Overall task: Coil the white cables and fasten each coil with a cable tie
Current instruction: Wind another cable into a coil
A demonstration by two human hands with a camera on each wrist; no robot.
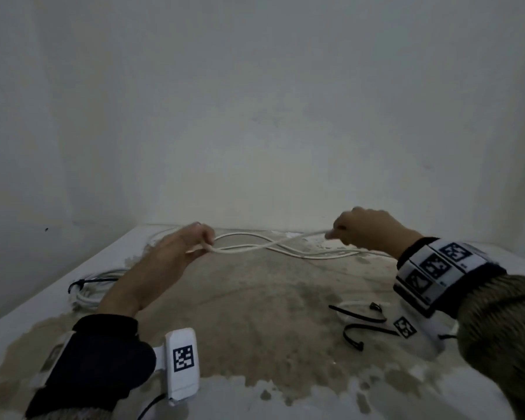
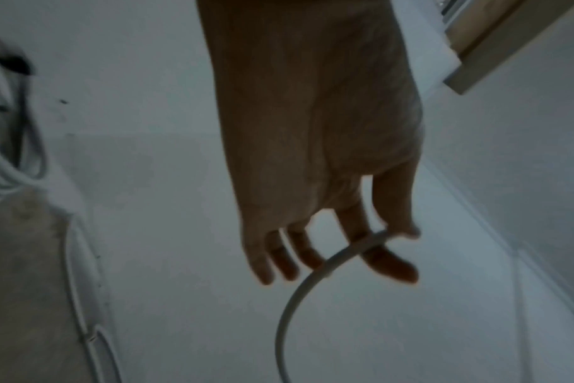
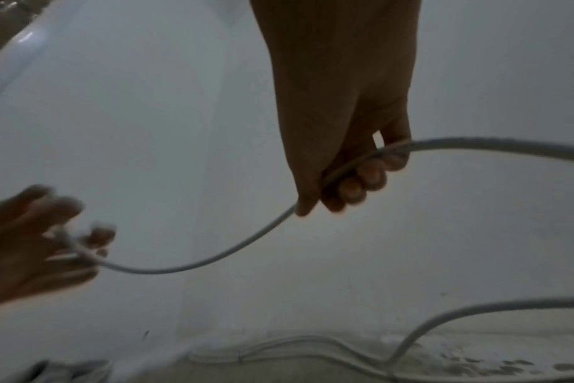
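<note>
I hold a thin white round cable [image 1: 256, 247] stretched between my two hands above the worn white surface [image 1: 255, 313], whose paint has flaked away to a brown patch. My left hand [image 1: 181, 247] pinches the cable's looped strands between thumb and forefinger, the other fingers loosely extended. My right hand [image 1: 367, 227] is curled into a fist around the same cable, which runs through the fingers [image 3: 361, 181] and out both sides. Between my hands the strands cross once and sag just above the surface. Near my left forearm lies a coiled white cable [image 1: 94, 286] already bound with a black cable tie [image 1: 82, 283]. Two loose black plastic cable ties [image 1: 361, 322] lie on the surface beneath my right wrist.
</note>
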